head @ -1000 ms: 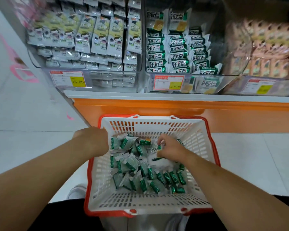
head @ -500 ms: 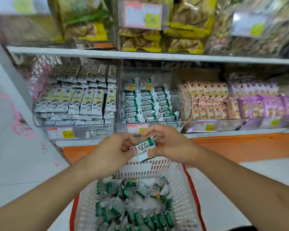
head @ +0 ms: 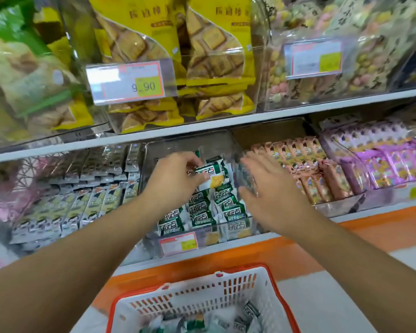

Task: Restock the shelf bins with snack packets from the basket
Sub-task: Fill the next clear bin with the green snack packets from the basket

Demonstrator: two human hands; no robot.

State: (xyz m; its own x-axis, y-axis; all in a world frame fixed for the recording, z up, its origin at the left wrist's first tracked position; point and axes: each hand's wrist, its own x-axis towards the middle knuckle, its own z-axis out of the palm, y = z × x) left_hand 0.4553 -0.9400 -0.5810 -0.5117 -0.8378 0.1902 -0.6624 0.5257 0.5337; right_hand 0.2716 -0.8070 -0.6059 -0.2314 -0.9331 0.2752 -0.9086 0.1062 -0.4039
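My left hand [head: 175, 175] pinches a green-and-white snack packet [head: 208, 175] over the clear middle shelf bin [head: 190, 146], which is stacked with rows of the same green packets [head: 202, 210]. To the packet's right, my right hand [head: 264, 186] is spread flat with straight fingers beside the bin's right wall and holds nothing. At the bottom of the view the white basket with a red rim [head: 202, 292] holds more green packets [head: 195, 324].
Left of the green bin lies a bin of grey-white packets [head: 82, 203]; to the right sit peach bars [head: 305, 169] and purple packs [head: 389, 162]. The upper shelf carries yellow biscuit bags [head: 211, 56] and a price tag [head: 127, 81]. An orange base [head: 370, 227] runs below.
Both hands rose from the basket to the middle bin. The packet held between both hands half a second ago is now in my left hand alone; my right hand has let go and spread.
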